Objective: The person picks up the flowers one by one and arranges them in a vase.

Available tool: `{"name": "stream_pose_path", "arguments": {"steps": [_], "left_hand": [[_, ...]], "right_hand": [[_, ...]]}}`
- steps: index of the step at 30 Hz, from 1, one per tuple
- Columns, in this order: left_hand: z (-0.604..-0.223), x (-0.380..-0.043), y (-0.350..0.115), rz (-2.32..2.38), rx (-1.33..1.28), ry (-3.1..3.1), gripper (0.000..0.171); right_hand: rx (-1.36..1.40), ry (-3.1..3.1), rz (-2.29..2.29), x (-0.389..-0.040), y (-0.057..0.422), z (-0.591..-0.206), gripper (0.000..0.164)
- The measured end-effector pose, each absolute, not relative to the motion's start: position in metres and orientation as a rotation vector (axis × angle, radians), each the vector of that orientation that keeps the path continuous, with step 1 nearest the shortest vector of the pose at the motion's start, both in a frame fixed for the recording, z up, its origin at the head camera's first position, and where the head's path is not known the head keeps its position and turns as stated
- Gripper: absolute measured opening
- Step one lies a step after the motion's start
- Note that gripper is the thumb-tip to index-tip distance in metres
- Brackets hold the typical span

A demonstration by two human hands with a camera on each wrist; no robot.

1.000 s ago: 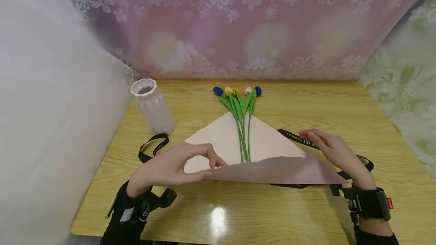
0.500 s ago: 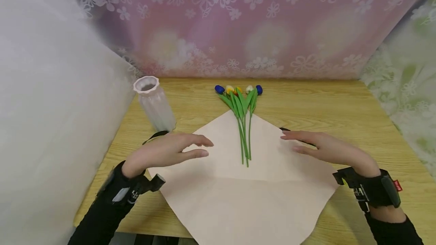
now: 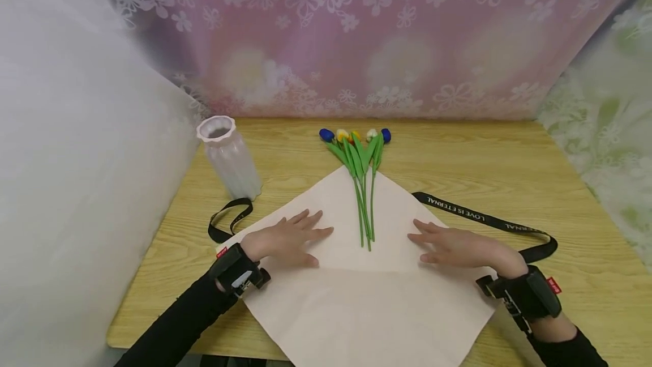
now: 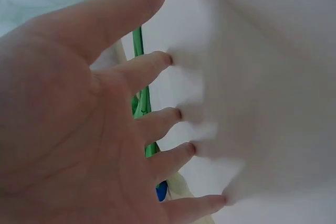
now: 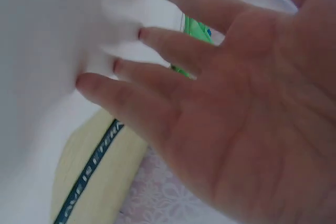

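Note:
A sheet of pale pink wrapping paper [image 3: 372, 310] lies spread on the table, its near corner running past the front edge. Several artificial tulips [image 3: 364, 186] rest on its far half, with blue, yellow, orange and white heads beyond the paper's far corner. My left hand [image 3: 287, 239] is spread to the left of the stems, fingertips on the paper. On the other side, my right hand [image 3: 453, 247] touches the sheet with its fingers apart. Both wrist views show straight fingers meeting the paper, in the left wrist view [image 4: 157, 114] and the right.
A pale ribbed vase [image 3: 231, 160] stands at the back left of the wooden table [image 3: 484, 152]. Black ribbon [image 3: 474, 217] printed with white letters passes under the paper and comes out at the right, with a looped end [image 3: 229, 220] at the left.
The near part of the paper, folded up and held by my left hand a second ago, now lies unfolded toward me. Both hands have since come down onto the sheet with fingers spread.

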State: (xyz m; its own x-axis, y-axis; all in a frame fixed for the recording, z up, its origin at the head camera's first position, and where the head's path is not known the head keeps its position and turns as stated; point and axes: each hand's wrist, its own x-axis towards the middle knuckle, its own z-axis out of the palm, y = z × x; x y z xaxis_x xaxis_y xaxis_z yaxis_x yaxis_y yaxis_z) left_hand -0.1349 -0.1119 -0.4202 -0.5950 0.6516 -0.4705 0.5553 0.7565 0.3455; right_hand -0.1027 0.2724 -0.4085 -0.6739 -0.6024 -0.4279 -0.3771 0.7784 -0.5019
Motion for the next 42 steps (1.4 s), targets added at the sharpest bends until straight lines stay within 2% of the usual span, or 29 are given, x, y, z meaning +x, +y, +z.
{"name": "stream_pose_path", "arguments": {"steps": [8,20,25,30,36,38,42], "left_hand": [[-0.424,-0.150,-0.100,0.152,0.961,2.416,0.079],[-0.429,-0.169,-0.079,0.214,0.912,2.472,0.088],[-0.433,-0.175,-0.070,0.215,0.875,2.497,0.091],[-0.434,-0.177,-0.065,0.213,0.849,2.514,0.092],[-0.435,-0.177,-0.065,0.242,0.846,2.520,0.092],[-0.437,-0.175,-0.065,0.257,0.847,2.534,0.092],[-0.440,-0.168,-0.066,0.256,0.865,2.507,0.103]], "right_hand": [[-0.721,2.392,-0.548,-0.127,0.285,-0.412,0.063],[-0.645,2.396,-0.766,-0.168,0.317,-0.426,0.056],[-0.604,2.450,-0.793,-0.175,0.323,-0.435,0.060],[-0.557,2.678,-0.551,-0.157,0.307,-0.429,0.073],[-0.482,2.646,-0.483,-0.112,0.278,-0.423,0.101],[-0.455,2.623,-0.469,-0.104,0.274,-0.426,0.104],[-0.436,2.654,-0.416,-0.101,0.275,-0.434,0.100]]}}
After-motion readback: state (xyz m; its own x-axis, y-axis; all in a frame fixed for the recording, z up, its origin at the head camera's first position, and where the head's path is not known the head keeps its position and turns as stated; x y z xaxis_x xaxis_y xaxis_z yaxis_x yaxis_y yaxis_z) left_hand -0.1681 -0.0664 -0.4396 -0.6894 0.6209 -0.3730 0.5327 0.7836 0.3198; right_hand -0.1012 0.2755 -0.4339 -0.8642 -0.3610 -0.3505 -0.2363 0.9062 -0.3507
